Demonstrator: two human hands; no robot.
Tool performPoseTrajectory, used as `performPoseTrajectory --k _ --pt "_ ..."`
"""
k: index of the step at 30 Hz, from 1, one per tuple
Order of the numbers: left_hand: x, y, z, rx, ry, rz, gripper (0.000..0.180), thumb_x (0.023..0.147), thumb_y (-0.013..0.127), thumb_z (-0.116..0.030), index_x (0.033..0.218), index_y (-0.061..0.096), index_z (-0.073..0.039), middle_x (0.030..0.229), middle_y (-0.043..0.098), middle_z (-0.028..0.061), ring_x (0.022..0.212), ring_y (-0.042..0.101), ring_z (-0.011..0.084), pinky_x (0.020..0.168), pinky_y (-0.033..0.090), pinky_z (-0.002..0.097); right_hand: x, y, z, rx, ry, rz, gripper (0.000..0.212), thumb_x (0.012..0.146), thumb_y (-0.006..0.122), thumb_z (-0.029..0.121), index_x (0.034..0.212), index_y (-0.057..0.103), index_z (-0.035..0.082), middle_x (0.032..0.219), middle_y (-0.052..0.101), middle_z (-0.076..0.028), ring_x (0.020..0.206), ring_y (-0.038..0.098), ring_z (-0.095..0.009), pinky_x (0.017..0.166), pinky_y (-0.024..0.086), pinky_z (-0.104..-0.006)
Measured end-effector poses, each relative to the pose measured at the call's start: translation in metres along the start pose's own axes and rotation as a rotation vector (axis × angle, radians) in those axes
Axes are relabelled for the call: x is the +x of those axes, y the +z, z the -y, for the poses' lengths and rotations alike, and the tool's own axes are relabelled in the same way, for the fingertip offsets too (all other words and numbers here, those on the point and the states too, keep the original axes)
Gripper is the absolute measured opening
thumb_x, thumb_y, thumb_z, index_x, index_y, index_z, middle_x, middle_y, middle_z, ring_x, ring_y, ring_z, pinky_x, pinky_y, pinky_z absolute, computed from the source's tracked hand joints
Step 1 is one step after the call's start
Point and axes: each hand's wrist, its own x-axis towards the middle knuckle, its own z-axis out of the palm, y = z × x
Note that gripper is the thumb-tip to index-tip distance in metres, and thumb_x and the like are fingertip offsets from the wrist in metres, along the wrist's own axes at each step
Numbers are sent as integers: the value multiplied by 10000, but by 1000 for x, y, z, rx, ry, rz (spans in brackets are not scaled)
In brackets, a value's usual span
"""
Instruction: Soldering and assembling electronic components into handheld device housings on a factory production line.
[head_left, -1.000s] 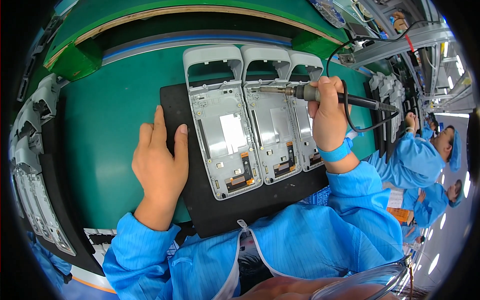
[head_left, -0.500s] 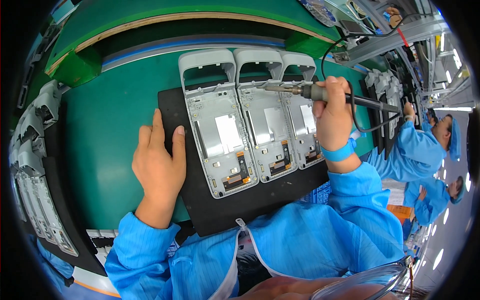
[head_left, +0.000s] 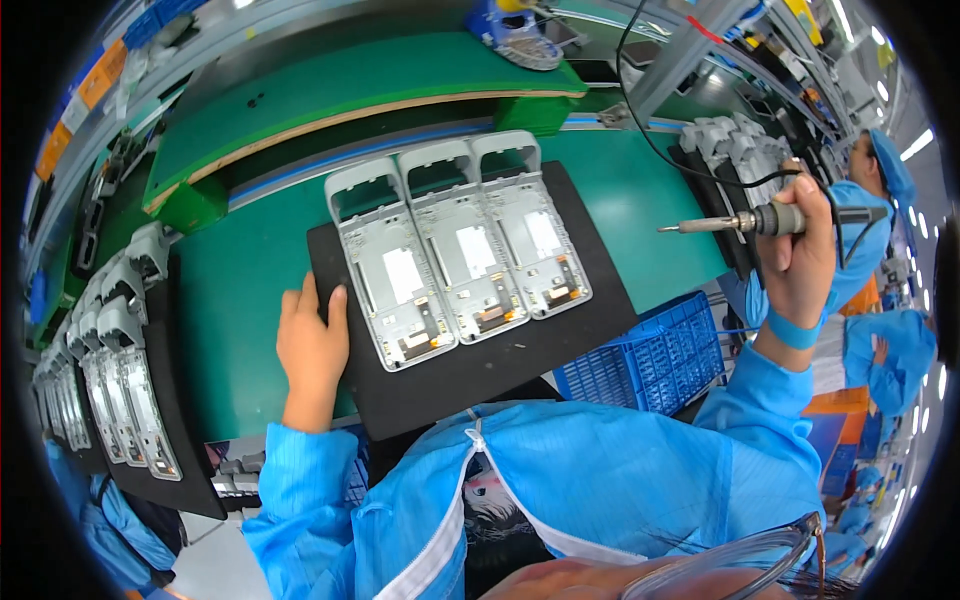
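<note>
Got a soldering iron (head_left: 777, 219) pinched in the right hand (head_left: 803, 240), with thumb and fingers wrapped round its grip; aimed left above the green worktop (head_left: 640, 190), well apart from the three grey housings (head_left: 468, 275); can see those lying side by side on a black mat (head_left: 480, 372), open side up; also got the left hand (head_left: 311, 340) at the mat's left edge, thumb spread away from the fingers; can't tell about any pressing there; can spot a blue basket (head_left: 680, 345) near the mat's lower right corner too; wearing a blue band (head_left: 793, 331) on the right wrist.
</note>
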Motion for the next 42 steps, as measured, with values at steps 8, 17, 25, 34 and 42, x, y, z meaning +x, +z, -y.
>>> performPoseTrajectory --k 8,17,25,34,42 --pt "-17 -12 14 -75 -51 206 564 707 650 -197 1189 434 1 765 435 75 628 438 176 576 408 276 16 -69 47 217 -91 42 252 850 440 263 750 513 44 358 313 14 282 223 -84 310 187 -216" --pt "-18 13 17 -273 -40 232 639 656 691 -145 1207 405 10 778 414 55 622 420 143 575 405 258 -32 -56 78 193 -255 81 274 858 405 251 772 529 22 365 323 18 287 230 -73 303 186 -211" --pt "-23 47 -64 -286 -35 278 593 687 643 -241 1173 416 13 1074 500 212 986 491 335 837 397 390 -18 -92 57 193 -354 58 234 834 482 223 951 519 25 476 397 32 336 302 -49 325 223 -180" --pt "-7 86 -160 -387 -131 309 534 663 682 -195 1075 435 38 1009 482 212 917 524 345 752 452 388 -12 -127 -8 424 -200 434 319 889 385 129 1197 397 46 476 277 19 379 221 -43 389 198 -170" --pt "-36 1 -119 -825 306 687 548 795 535 -386 1166 443 7 1037 546 164 968 524 224 839 413 314 -25 -14 -6 520 -52 406 214 911 343 197 990 449 28 418 292 21 319 207 -48 332 181 -176"
